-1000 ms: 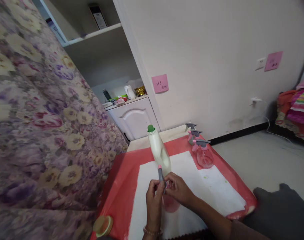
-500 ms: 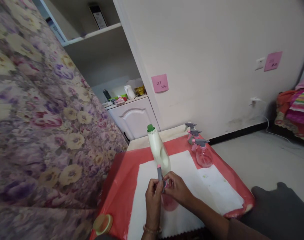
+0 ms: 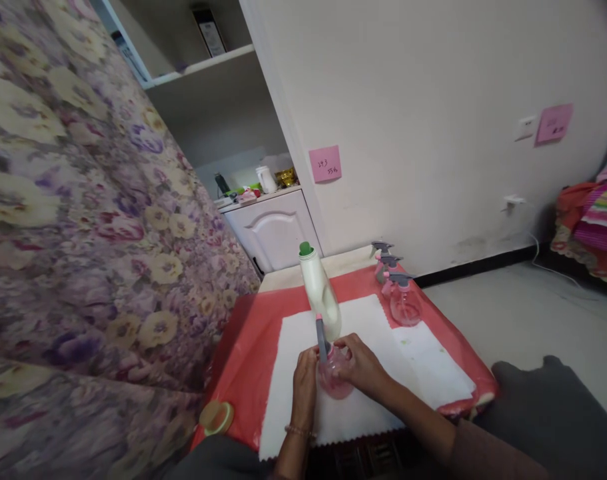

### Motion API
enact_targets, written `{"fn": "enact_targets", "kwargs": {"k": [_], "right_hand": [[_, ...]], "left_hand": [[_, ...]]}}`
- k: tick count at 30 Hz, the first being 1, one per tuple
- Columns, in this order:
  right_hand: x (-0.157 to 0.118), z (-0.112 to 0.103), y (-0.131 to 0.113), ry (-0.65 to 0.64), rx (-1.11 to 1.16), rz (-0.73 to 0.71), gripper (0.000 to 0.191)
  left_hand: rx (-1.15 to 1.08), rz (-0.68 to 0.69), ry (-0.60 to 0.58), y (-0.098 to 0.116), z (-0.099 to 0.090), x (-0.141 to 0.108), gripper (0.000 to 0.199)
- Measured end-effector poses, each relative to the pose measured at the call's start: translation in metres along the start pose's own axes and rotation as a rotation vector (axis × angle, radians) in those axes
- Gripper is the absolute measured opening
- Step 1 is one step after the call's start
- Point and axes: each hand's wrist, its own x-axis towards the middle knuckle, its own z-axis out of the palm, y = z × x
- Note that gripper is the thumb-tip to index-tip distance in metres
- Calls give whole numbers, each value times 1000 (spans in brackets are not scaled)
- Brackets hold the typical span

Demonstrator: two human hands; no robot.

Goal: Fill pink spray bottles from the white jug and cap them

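Between my hands a pink, see-through spray bottle (image 3: 336, 388) stands on the white cloth (image 3: 373, 327), its grey spray head with a pink nozzle tip pointing away from me. My right hand (image 3: 362, 368) has its fingers closed on the bottle's right side near the neck. From the left, my left hand (image 3: 304, 379) is bent around the spray head, its fingertips partly hidden behind it. Just beyond the spray bottle rises a pale green jug (image 3: 317, 283) with a green cap.
Similar spray bottles (image 3: 406, 305) stand in a row at the table's right back. A yellowish round lid or container (image 3: 217, 417) lies at the near left corner of the red tablecloth (image 3: 248, 347). A flowered curtain (image 3: 98, 253) hangs at left; a wall bounds the back.
My right hand has shifted from the spray head's collar down to the bottle's side. More of the pink bottle shows between my hands. The view has tilted slightly.
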Motion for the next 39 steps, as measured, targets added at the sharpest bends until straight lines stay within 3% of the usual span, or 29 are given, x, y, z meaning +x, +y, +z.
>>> {"fn": "enact_targets", "kwargs": {"k": [7, 18, 24, 31, 39], "right_hand": [[-13, 2, -2, 15, -133, -33, 51], [2, -19, 9, -19, -82, -187, 65], [3, -22, 9, 25, -27, -223, 56], [0, -31, -2, -43, 36, -159, 44], [1, -21, 5, 0, 12, -168, 35]], "left_hand": [[-19, -10, -73, -1, 3, -8, 47], [182, 43, 10, -12, 2, -26, 36], [164, 41, -2, -24, 2, -26, 33], [134, -2, -44, -43, 2, -20, 40], [158, 14, -102, -42, 6, -24, 35]]}}
